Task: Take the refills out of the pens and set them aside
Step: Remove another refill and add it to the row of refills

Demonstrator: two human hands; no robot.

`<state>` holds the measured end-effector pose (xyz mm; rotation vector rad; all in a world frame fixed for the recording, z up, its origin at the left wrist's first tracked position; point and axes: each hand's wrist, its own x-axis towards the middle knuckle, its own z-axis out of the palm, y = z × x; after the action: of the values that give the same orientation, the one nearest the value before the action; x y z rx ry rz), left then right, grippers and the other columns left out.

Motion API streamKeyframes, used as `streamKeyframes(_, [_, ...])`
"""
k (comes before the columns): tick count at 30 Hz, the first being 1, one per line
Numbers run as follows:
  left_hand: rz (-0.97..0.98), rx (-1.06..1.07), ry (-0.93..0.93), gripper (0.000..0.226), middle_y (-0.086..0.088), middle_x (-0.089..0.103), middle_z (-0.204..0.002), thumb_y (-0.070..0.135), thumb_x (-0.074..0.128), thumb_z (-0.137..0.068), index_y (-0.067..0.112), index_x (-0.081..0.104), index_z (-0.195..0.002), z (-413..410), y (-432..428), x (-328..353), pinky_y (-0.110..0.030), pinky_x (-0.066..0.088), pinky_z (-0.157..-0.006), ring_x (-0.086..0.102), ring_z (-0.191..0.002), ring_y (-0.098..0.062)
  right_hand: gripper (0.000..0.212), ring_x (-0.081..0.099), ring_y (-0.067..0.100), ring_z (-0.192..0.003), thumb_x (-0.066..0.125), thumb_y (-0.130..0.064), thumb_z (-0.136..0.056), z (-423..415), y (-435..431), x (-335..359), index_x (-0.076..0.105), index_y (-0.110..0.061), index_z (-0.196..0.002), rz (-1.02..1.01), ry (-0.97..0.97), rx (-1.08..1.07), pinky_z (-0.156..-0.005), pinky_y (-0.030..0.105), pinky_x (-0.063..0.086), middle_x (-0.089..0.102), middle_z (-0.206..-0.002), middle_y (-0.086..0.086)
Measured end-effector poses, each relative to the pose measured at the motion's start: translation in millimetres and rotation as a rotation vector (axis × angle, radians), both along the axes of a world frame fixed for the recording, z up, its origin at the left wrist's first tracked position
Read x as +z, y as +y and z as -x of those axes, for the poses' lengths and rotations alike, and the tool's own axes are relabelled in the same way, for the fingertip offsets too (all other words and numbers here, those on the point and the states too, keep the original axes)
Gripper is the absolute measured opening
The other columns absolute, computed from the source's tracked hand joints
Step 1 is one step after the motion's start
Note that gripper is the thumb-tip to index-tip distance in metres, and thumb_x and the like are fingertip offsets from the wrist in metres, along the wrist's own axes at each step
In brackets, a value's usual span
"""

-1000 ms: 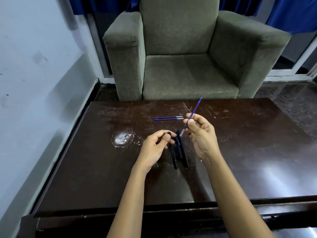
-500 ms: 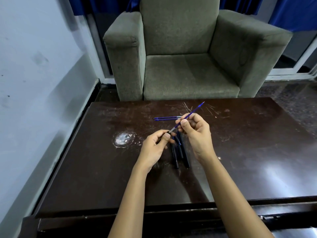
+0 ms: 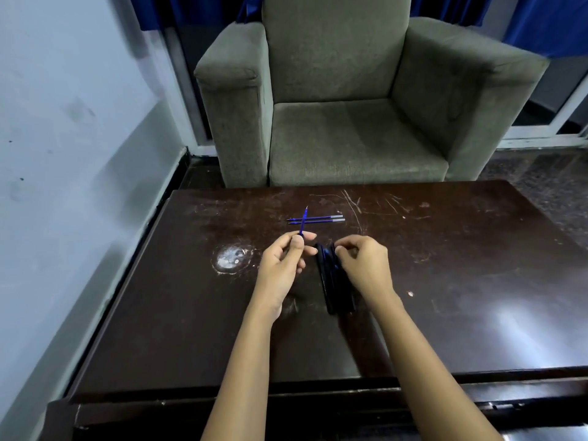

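Three refills [image 3: 315, 218], about three pens [image 3: 331, 281]

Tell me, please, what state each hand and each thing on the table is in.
left hand, pinching a blue refill.
blue refill, held off the table, pointing up and away.
two refills, out of their pens, lying side by side on the table.
black pens, lying bunched together on the table.
right hand, fingers curled on the pens' far ends.
table, scratched, white stain at left.

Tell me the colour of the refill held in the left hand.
Blue; the head view shows the refill pinched in the left hand.
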<state>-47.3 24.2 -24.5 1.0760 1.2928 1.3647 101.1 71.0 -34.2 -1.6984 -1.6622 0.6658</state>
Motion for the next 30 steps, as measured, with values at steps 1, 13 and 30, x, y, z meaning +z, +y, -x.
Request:
streamKeyframes(1, [0.002,0.010,-0.001,0.025,0.008,0.069,-0.075,0.026,0.046,-0.101,0.019,0.070,-0.100,0.1,0.1,0.0,-0.017,0.041,-0.060,0.046,-0.060,-0.004,0.015,0.058,0.020,-0.094,0.062,-0.019,-0.088,1.2,0.3,-5.6,0.074,-0.018,-0.098,-0.005,-0.093,0.006,-0.076,0.025,0.050,0.068,-0.096,0.004])
streamKeyframes(13, [0.042,0.039,0.050,0.025,0.009,0.070,-0.076,0.029,0.047,-0.101,0.025,0.071,-0.096,4.9,-0.7,-1.0,-0.019,0.042,-0.063,0.047,-0.062,-0.006,0.026,0.048,0.027,-0.109,0.054,-0.033,-0.091,25.0,3.9,-18.3,0.068,-0.018,-0.106,0.031,-0.456,-0.069,-0.077,0.037,0.047,0.056,-0.114,0.006])
streamKeyframes(30, [0.063,0.035,0.127,0.023,0.007,0.072,-0.080,0.032,0.048,-0.099,0.028,0.071,-0.097,7.8,-1.6,-4.6,-0.022,0.044,-0.068,0.051,-0.067,-0.006,0.023,0.060,0.026,-0.086,0.058,-0.032,-0.086,22.6,3.7,-11.2,0.069,-0.012,-0.090,0.036,-0.223,-0.175,-0.071,0.032,0.043,0.062,-0.096,0.003])
